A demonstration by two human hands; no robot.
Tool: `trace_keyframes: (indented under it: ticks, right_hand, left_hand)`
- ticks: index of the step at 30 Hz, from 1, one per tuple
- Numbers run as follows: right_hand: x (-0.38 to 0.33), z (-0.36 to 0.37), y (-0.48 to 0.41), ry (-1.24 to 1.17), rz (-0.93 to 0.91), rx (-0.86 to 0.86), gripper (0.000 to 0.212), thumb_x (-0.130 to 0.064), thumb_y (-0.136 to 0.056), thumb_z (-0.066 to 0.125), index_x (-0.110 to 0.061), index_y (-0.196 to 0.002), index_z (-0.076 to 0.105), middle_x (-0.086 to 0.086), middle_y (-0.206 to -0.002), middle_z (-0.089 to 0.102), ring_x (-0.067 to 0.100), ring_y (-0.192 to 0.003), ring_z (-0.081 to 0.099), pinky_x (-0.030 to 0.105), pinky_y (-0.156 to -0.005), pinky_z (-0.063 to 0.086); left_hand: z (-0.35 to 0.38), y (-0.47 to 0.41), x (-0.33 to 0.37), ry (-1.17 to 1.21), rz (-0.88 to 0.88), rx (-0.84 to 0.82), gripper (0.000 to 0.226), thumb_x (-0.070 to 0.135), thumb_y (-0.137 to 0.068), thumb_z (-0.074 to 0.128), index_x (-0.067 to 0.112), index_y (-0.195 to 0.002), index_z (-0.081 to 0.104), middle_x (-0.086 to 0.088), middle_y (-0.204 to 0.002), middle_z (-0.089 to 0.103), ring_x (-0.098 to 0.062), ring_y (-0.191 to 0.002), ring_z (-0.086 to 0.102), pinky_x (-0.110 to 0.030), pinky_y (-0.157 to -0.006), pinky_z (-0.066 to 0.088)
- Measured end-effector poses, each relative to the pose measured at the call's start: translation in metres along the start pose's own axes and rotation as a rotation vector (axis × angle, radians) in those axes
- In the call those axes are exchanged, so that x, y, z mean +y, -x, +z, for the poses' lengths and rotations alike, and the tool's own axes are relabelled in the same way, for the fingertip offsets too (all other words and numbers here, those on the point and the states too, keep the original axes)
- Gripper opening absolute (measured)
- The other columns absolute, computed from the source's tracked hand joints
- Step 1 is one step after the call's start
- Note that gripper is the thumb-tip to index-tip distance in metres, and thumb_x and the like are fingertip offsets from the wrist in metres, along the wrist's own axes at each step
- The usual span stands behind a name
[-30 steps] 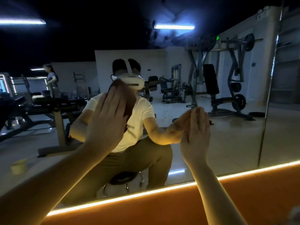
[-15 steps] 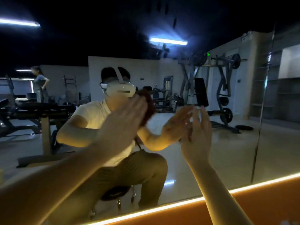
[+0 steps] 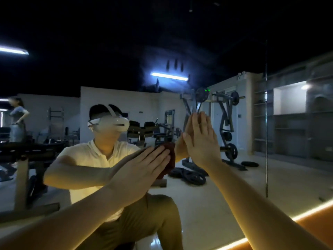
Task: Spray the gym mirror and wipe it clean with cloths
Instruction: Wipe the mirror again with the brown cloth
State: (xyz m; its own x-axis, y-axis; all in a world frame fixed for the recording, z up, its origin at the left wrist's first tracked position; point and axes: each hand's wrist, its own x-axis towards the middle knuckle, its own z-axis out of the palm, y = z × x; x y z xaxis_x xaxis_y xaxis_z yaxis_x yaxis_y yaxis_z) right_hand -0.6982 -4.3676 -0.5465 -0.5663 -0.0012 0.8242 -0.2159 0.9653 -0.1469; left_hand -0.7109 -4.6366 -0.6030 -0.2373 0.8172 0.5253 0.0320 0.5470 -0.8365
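the gym mirror (image 3: 234, 177) took up nearly the whole frame, with a thin vertical seam (image 3: 266, 123) running down it at the right. my own reflection (image 3: 90, 159) sat left of centre in the glass, low down, in a pale shirt and tan trousers with a white headset on. a reflected weight machine (image 3: 225, 127) stood right of centre, and a second person (image 3: 17, 120) showed at the far left edge. an orange ledge with a glowing light strip (image 3: 306, 212) crossed the lower right corner under the glass. my left hand (image 3: 142, 170) reached in from the lower left to the middle of the frame. its fingers were straight and together, gripping nothing, the flat palm pressing the cloth against the glass. my right hand (image 3: 201, 141) was just right of it and a little higher, fingers straight and pointing up. it was empty, and its fingertips met those of its reflection on the mirror. the dark red cloth (image 3: 170, 159) was bunched under my left fingers. only its right edge showed, between my two hands.
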Motion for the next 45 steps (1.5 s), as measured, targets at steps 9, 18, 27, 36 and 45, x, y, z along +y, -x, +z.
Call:
trace_keyframes:
  ticks: [9, 18, 27, 36, 45]
  right_hand:
    - [0.023, -0.001, 0.008, 0.048, -0.129, -0.065, 0.075, -0.059, -0.104, 0.016, -0.030, -0.159, -0.025, -0.002, -0.166, -0.033, 0.020, -0.154, -0.030, 0.039, -0.124, -0.010]
    - [0.045, -0.046, -0.040, -0.086, -0.163, 0.167, 0.045, -0.030, -0.098, 0.047, -0.019, -0.141, 0.053, 0.008, -0.142, 0.051, 0.029, -0.133, 0.049, 0.050, -0.111, 0.042]
    - [0.059, -0.067, -0.108, -0.038, -0.230, 0.159, 0.066, -0.039, -0.103, 0.031, -0.021, -0.164, 0.017, 0.004, -0.173, 0.008, 0.026, -0.159, 0.006, 0.054, -0.127, 0.019]
    - [0.082, -0.067, -0.120, -0.146, -0.381, 0.350, 0.045, -0.022, -0.097, 0.047, -0.010, -0.139, 0.057, 0.011, -0.142, 0.058, 0.031, -0.133, 0.052, 0.049, -0.111, 0.040]
    - [0.101, -0.076, -0.161, -0.112, -0.396, 0.513, 0.039, -0.019, -0.097, 0.039, -0.010, -0.125, 0.064, 0.012, -0.125, 0.061, 0.029, -0.115, 0.056, 0.050, -0.096, 0.051]
  left_hand:
    - [-0.083, -0.151, -0.164, -0.072, -0.801, 0.135, 0.068, 0.033, -0.108, 0.038, 0.000, -0.163, 0.014, -0.022, -0.170, 0.019, -0.037, -0.158, 0.017, -0.049, -0.129, 0.017]
    - [-0.050, -0.107, -0.051, 0.038, -0.051, -0.122, 0.083, 0.026, -0.100, 0.054, 0.010, -0.159, -0.002, -0.016, -0.170, -0.002, -0.032, -0.159, -0.004, -0.052, -0.127, -0.006]
    - [-0.095, -0.194, -0.205, -0.098, -0.588, 0.072, 0.063, 0.028, -0.108, 0.038, 0.005, -0.164, 0.018, -0.016, -0.171, 0.022, -0.030, -0.158, 0.020, -0.043, -0.130, 0.015]
    - [-0.063, -0.181, -0.063, -0.006, -0.302, 0.052, 0.079, 0.038, -0.094, 0.064, 0.010, -0.158, 0.027, -0.015, -0.166, 0.034, -0.030, -0.156, 0.026, -0.049, -0.126, 0.017]
    - [-0.083, -0.227, -0.186, -0.016, -0.471, -0.017, 0.066, 0.031, -0.101, 0.051, 0.019, -0.161, 0.029, -0.007, -0.164, 0.037, -0.026, -0.148, 0.038, -0.045, -0.129, 0.020]
